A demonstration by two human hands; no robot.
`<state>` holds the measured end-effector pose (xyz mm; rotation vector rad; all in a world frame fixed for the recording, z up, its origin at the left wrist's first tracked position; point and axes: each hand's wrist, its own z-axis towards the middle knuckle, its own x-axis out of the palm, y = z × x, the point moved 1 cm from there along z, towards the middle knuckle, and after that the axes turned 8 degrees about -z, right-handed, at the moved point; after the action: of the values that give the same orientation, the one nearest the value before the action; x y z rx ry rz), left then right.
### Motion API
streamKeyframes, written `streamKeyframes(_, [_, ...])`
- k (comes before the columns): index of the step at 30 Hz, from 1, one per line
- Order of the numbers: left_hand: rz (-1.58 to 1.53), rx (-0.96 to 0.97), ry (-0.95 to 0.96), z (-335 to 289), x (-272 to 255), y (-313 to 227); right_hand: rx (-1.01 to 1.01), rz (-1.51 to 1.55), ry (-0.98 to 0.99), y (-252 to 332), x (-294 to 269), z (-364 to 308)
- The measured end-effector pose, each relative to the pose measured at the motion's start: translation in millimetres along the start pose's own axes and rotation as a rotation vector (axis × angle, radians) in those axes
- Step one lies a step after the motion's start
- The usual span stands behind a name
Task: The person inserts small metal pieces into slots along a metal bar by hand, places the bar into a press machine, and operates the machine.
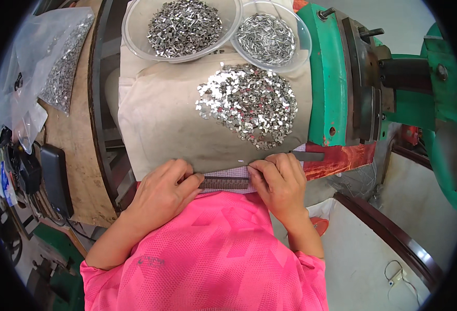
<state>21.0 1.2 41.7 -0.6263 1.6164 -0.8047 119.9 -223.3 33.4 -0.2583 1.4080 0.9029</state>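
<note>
A narrow dark notched metal strip (226, 183) lies at the near edge of the cloth, just in front of my pink shirt. My left hand (167, 187) closes its fingers and thumb on the strip's left end. At the other end my right hand (282, 181) has thumb and fingertips pinched together; whatever they hold is too small or hidden. A couple of tiny silvery pins (241, 160) lie on the beige cloth (158, 114) beside those fingertips. Farther off, a loose pile of small shiny metal pieces (254, 103) spreads over the cloth.
Two clear plastic tubs stand at the back: a larger tub (130, 39) of short metal pieces and a smaller tub (305, 44) of pins. A green machine (328, 78) borders the right. A flat dark bar (308, 155) lies beyond my right hand. Left is a plastic bag (65, 72) of metal bits.
</note>
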Motion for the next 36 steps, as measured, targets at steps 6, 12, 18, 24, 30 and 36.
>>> streamKeyframes(6, [-0.004, 0.049, -0.033, -3.9, 4.0, 3.3, 0.024, 0.008, 0.064, 3.5, 0.2, -0.4])
streamKeyframes(12, [0.007, 0.058, -0.033, -2.7, 3.4, 3.0, -0.007, -0.078, 0.159, 6.9, -1.3, 2.9])
streamKeyframes(18, [-0.003, 0.061, -0.052, -4.9, 3.8, 4.0, 0.022, 0.042, 0.125, -7.6, -7.6, -2.3])
streamKeyframes(24, [0.011, 0.066, -0.046, -3.1, 3.2, 2.6, -0.006, 0.006, 0.123, 1.6, -3.2, -1.2])
streamKeyframes(30, [0.004, 0.055, -0.043, -6.4, 2.6, 3.0, -0.044, -0.040, 0.216, 2.5, -3.2, 5.7])
streamKeyframes(36, [-0.006, 0.070, -0.059, -6.7, 4.8, 5.2, -0.050, -0.004, 0.147, 0.9, -0.4, 10.7])
